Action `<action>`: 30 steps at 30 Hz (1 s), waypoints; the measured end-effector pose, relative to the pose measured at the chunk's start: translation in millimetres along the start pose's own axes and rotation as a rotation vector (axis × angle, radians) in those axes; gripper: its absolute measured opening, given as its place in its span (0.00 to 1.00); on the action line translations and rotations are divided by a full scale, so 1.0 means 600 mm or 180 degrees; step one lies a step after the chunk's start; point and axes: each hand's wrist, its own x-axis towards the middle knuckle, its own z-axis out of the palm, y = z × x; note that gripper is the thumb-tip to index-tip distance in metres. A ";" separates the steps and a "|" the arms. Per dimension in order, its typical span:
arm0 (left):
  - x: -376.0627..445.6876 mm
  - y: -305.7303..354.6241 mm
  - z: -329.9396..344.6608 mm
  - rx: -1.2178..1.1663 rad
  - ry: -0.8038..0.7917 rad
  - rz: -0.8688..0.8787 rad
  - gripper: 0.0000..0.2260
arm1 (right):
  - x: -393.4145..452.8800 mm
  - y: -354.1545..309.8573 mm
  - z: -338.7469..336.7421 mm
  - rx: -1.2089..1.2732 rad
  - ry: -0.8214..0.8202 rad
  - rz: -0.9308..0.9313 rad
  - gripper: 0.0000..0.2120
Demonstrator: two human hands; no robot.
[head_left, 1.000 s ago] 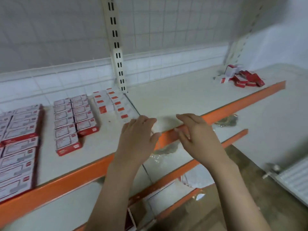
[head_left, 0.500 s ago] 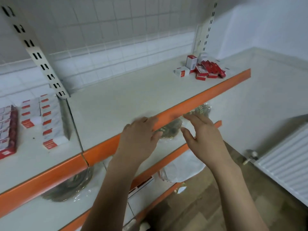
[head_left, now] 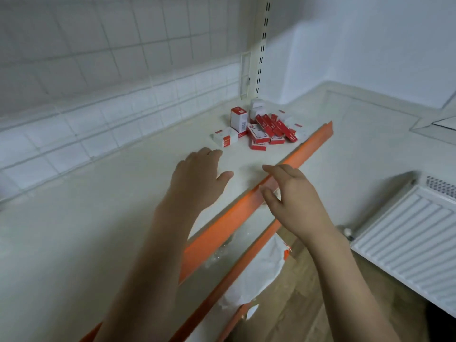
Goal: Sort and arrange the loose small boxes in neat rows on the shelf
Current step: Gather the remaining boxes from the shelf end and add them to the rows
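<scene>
While both arms reach forward over the white shelf (head_left: 98,218), the left hand (head_left: 197,176) hovers palm down above its bare surface, fingers relaxed and slightly spread, its grip holding nothing. The right hand (head_left: 293,198) hangs just over the orange front edge strip (head_left: 246,208) of the shelf, fingers straight and loosely apart, thumb below them, its grip also holding nothing; whether it touches the strip I cannot tell.

Far and to the right, near the shelf's right end, lies the heap of small red and white cardboard boxes (head_left: 264,130), unsorted. One red and white box (head_left: 238,118) stands upright at the far left of the heap, a white box with a red stripe (head_left: 224,137) lies flat nearest the left hand, and several flat red ones lean on each other toward the orange strip. Between the left hand and the heap is a short stretch of open shelf; to the near left the shelf surface is broad and open.

Behind the heap a white slotted upright rail (head_left: 262,45) rises against the white tiled wall (head_left: 98,70). Below the top shelf a second orange-edged shelf (head_left: 246,265) shows clear plastic wrap and a white plastic bag (head_left: 256,277). At the right stands a white ribbed radiator (head_left: 409,243) above the wood-pattern floor (head_left: 296,317).
</scene>
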 end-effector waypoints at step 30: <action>0.177 0.031 0.054 0.0349 0.0386 -0.0833 0.18 | 0.298 0.119 -0.018 -0.0065 -0.0451 -0.1286 0.22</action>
